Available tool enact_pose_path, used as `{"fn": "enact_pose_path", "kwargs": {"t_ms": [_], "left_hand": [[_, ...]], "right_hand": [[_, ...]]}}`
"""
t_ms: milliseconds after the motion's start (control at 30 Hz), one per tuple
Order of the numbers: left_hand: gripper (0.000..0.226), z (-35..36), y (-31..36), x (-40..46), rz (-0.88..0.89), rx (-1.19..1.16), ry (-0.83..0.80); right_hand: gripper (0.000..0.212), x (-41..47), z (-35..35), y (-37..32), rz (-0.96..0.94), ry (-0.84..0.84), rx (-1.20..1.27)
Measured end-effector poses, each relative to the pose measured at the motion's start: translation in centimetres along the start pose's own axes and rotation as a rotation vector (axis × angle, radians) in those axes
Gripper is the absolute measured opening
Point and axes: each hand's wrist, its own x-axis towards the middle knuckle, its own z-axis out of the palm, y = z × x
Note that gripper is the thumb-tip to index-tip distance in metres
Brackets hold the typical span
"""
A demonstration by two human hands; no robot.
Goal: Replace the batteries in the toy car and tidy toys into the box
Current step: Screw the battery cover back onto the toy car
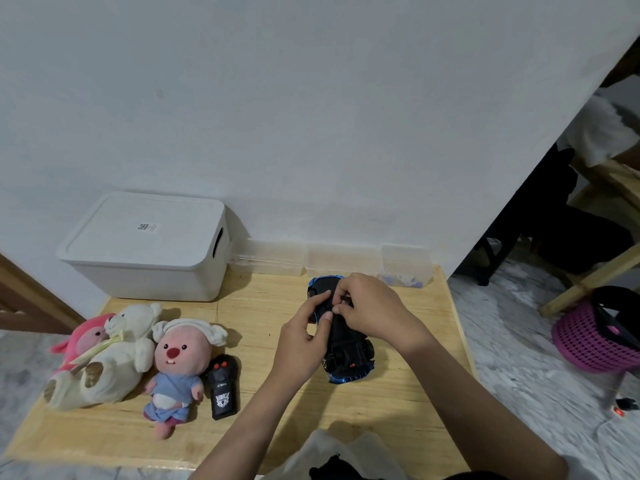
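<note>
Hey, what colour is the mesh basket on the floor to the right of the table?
The mesh basket is purple-pink, clearest in the head view.

Both hands on an upturned blue-and-black toy car (346,351): left hand (300,344) gripping its near-left flank, thumb across the underside; right hand (372,311) curled over the far end, fingertips pinching at the belly. Left of the left hand, a black remote (223,386), then three plush toys (176,368). Beyond them, a lidded white box (149,247). Past the right hand, clear containers (405,265) against the wall.
</note>
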Motion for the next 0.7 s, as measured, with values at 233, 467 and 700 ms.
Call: {"fn": "enact_pose_path", "kwargs": {"t_ms": [233,467,700], "left_hand": [[0.033,0.3,0.0,0.2,0.032,0.023,-0.015],[0.031,0.3,-0.2,0.8,0.013,0.013,0.005],[0.031,0.4,-0.1,0.7,-0.006,0.001,-0.001]], "right_hand": [[0.009,0.3,-0.1,0.0,-0.010,-0.042,-0.121],[0.010,0.0,0.3,0.4,-0.042,0.030,-0.050],[0.008,-0.5,0.7,1.4,0.051,0.281,0.514]]}}
